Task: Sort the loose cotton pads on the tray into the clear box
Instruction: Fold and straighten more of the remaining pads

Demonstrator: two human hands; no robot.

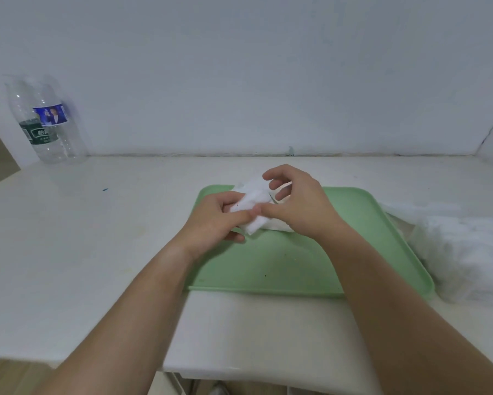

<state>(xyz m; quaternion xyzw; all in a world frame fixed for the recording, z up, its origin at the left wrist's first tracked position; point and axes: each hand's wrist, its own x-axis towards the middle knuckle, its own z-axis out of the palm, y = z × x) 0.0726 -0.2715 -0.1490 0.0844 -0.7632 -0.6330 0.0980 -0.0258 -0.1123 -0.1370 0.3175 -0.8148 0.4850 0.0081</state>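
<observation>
A stack of white cotton pads (252, 201) is gripped in the curled fingers of the left hand (214, 220) and pinched at its near edge by the right hand (299, 203). It is held just above the green tray (282, 260). A clear bag (464, 246) is seen touching the tray's right rim.

Nothing is reading legibly: bottles (47, 124) at the far left corner of the bench (97, 238) are carrying a green label (35, 135) with blurred white characters and a blue label (51, 115).

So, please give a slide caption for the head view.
Left hand and right hand hold cotton pads over a green tray.
</observation>
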